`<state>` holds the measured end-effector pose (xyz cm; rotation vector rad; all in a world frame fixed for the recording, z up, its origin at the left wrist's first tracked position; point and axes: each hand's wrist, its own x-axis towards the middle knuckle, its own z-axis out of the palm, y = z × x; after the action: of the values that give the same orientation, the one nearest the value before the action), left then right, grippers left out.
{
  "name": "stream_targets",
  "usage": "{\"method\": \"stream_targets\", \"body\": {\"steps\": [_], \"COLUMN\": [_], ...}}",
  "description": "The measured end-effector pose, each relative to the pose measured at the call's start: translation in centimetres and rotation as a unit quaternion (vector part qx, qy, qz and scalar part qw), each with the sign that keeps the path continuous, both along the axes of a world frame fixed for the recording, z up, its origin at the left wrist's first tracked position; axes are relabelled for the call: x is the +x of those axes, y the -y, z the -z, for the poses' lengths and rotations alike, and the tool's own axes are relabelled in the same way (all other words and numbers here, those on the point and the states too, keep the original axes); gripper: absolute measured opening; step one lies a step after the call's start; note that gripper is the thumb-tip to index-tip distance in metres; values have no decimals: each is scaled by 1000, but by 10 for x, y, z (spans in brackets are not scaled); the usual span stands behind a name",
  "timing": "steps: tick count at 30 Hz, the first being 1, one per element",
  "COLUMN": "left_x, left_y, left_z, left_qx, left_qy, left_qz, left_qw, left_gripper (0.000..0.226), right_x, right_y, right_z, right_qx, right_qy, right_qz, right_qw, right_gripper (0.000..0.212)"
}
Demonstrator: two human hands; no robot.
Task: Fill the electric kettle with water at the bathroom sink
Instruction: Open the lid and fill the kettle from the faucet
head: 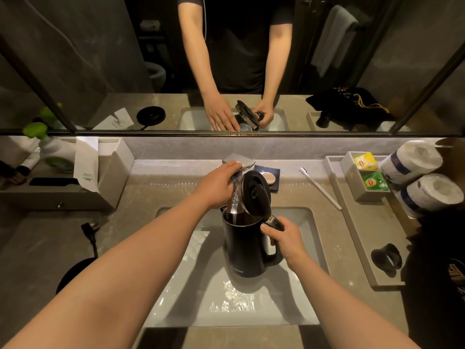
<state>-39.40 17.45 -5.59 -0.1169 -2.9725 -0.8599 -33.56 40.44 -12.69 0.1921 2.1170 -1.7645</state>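
Observation:
A black electric kettle is held upright over the white sink basin, its lid flipped up and open. My right hand grips the kettle's handle. The chrome faucet sits at the back of the sink, and its spout reaches down into the kettle's mouth. My left hand rests on the faucet's lever. A stream of water runs along the spout into the kettle. Wet glints show on the basin floor.
The kettle's round black base and its plug lie on the counter at left. A toothbrush, soap dish, tea bag box, paper rolls and a tray stand at right. A mirror is above.

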Motion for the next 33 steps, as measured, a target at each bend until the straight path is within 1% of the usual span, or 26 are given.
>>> {"method": "stream_targets", "body": {"steps": [13, 19, 29, 33], "left_x": [2, 2, 4, 4], "left_y": [0, 1, -2, -1], "left_z": [-3, -1, -2, -2], "left_qx": [-1, -8, -6, -4], "left_qy": [23, 27, 20, 26], "left_qz": [11, 13, 10, 11], "left_qw": [1000, 1000, 1000, 1000], "left_gripper": [64, 63, 65, 66], "right_x": [2, 4, 6, 7], "right_y": [1, 1, 2, 1], "right_z": [4, 5, 5, 3], "right_qx": [-2, -21, -15, -22], "right_qy": [-5, -7, -5, -5], "right_qz": [10, 13, 18, 17], "right_qw": [1000, 1000, 1000, 1000], "right_gripper": [14, 13, 15, 19]}}
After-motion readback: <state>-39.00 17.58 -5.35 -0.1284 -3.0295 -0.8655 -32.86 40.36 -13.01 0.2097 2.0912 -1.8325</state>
